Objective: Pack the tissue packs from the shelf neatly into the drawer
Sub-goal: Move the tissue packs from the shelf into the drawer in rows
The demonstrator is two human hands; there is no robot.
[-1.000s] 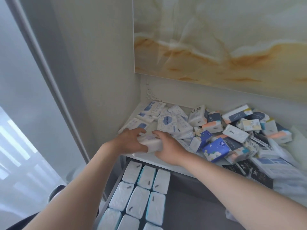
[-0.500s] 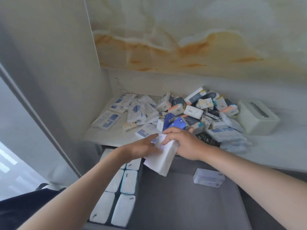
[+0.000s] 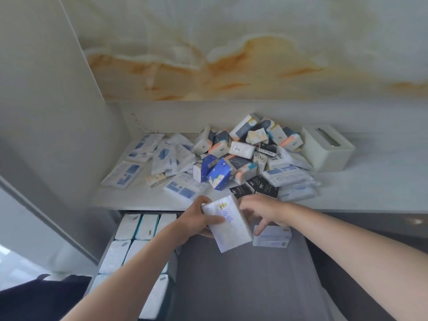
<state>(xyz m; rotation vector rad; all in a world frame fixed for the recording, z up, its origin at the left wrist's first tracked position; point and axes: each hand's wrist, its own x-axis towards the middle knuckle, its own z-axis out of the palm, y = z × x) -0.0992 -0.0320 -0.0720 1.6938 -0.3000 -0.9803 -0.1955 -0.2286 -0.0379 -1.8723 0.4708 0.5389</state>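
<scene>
A white tissue pack (image 3: 228, 224) with blue and yellow print is held tilted above the open grey drawer (image 3: 243, 281). My left hand (image 3: 200, 220) grips its left edge, thumb across the front. My right hand (image 3: 261, 210) holds its upper right side, fingers spread downward toward a pale pack (image 3: 272, 236) lying at the drawer's back. White packs (image 3: 129, 242) stand in neat rows along the drawer's left side. A jumbled pile of tissue packs (image 3: 234, 161) covers the white shelf (image 3: 370, 188) just above.
A cream tissue box (image 3: 327, 147) sits on the shelf to the right of the pile. A grey wall panel (image 3: 46, 112) closes in the left side. The marble back panel (image 3: 231, 47) rises behind the shelf. Bare grey drawer floor spreads in front of my hands.
Both hands lifted the white pack off the shelf and brought it down over the drawer. It has turned so its printed face shows.
</scene>
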